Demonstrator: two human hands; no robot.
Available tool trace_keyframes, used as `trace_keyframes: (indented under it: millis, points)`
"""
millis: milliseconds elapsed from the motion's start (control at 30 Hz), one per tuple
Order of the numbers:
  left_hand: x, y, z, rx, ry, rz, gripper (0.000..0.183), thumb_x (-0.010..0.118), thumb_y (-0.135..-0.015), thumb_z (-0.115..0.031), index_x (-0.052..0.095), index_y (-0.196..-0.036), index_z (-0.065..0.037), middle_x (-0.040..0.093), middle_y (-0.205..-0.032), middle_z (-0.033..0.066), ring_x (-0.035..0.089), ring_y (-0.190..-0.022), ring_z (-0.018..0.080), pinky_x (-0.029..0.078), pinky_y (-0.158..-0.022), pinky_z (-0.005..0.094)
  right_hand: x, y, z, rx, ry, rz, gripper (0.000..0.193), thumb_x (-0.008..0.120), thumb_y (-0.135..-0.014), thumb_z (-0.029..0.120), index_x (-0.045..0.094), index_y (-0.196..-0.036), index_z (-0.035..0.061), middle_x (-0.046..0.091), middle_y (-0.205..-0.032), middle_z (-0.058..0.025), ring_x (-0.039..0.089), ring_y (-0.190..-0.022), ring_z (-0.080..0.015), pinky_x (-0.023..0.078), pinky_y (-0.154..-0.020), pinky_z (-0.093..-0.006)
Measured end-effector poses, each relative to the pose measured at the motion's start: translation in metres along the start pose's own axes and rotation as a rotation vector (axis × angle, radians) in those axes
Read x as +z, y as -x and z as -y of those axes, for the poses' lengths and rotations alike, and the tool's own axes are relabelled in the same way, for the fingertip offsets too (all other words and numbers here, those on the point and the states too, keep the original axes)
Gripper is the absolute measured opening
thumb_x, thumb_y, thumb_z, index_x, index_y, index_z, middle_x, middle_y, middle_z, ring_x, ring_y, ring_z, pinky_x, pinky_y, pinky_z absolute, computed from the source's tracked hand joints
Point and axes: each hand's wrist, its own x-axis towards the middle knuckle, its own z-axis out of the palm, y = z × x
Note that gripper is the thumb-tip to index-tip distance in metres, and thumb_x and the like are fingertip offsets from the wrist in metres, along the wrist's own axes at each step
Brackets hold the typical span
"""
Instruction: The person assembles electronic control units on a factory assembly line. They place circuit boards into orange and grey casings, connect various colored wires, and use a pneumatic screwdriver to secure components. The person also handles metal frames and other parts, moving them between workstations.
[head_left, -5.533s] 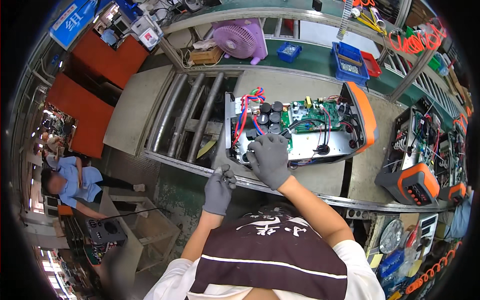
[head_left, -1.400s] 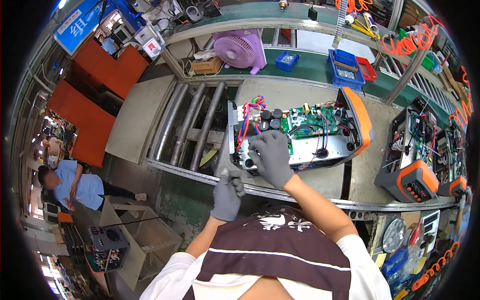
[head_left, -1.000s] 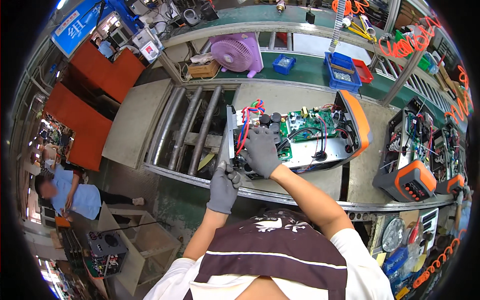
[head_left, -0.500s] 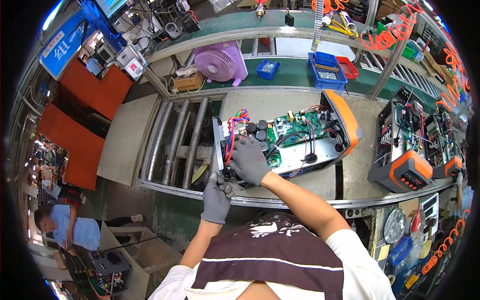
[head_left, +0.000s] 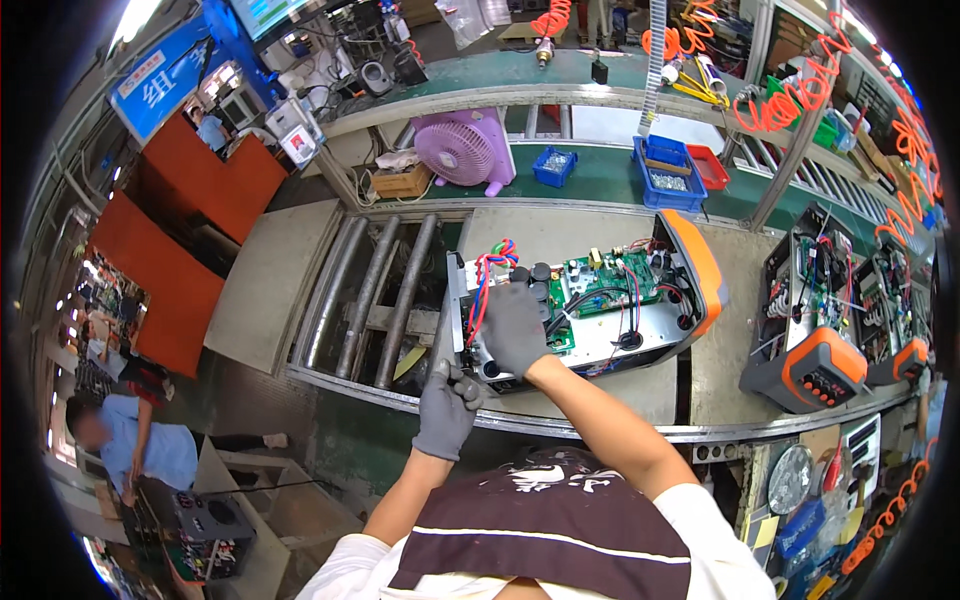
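An open machine chassis (head_left: 620,340) with an orange front frame (head_left: 697,265) at its right end lies in front of me. Inside it show a green circuit board (head_left: 610,280), black capacitors (head_left: 541,272) and a bundle of red, blue and green wires (head_left: 497,256). My right hand (head_left: 515,335), in a grey glove, reaches into the chassis beside the wires and capacitors; its fingertips are hidden below the back of the hand. My left hand (head_left: 445,412), gloved too, is at the near left corner, by the metal end plate (head_left: 456,300). Its fingers are curled; anything between them is too small to make out.
Metal rollers (head_left: 400,310) lie left of the chassis. Two similar machines (head_left: 808,330) stand at the right. Behind are a purple fan (head_left: 462,150), blue screw bins (head_left: 668,180) and a red tray (head_left: 708,167). Orange coiled hoses (head_left: 790,100) hang at upper right. A person (head_left: 150,440) is at lower left.
The whole view has shifted slightly. My right hand has turned, its fingers now pointing farther down into the chassis with the back of the hand upward. My left hand stays by the near corner.
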Motion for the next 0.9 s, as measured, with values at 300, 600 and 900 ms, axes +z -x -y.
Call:
trace_keyframes:
  millis: [300,600,900]
  points:
    - [0.007,0.018,0.028,-0.118,0.23,0.249,0.063,0.031,-0.096,-0.047,0.045,-0.123,0.008,0.053,-0.109,0.0181,0.05,-0.108,0.0289,0.04,-0.097,0.0411,-0.069,0.04,-0.008,-0.308,-0.295,-0.06,0.011,0.07,-0.068,0.018,0.065,-0.077,0.015,0.058,-0.078,-0.0007,0.052,-0.087,-0.023,0.038,-0.081,-0.0375]
    - [0.023,0.016,0.036,-0.046,0.222,0.378,0.068,0.027,-0.096,-0.052,0.042,-0.129,0.006,0.056,-0.113,0.0145,0.057,-0.095,0.0213,0.046,-0.084,0.0325,-0.064,0.068,0.012,-0.326,-0.077,0.166,0.008,0.068,-0.068,0.026,0.066,-0.073,0.0199,0.061,-0.083,0.0036,0.054,-0.082,-0.0196,0.039,-0.08,-0.0371]
    - [0.035,0.032,0.029,0.063,0.076,0.182,0.057,0.031,-0.098,-0.045,0.042,-0.129,0.0,0.057,-0.112,0.0109,0.056,-0.105,0.0207,0.045,-0.092,0.036,-0.044,0.069,0.015,-0.502,-0.267,0.128,0.014,0.066,-0.067,0.015,0.059,-0.078,0.0138,0.06,-0.09,0.0014,0.054,-0.085,-0.0225,0.041,-0.074,-0.037]
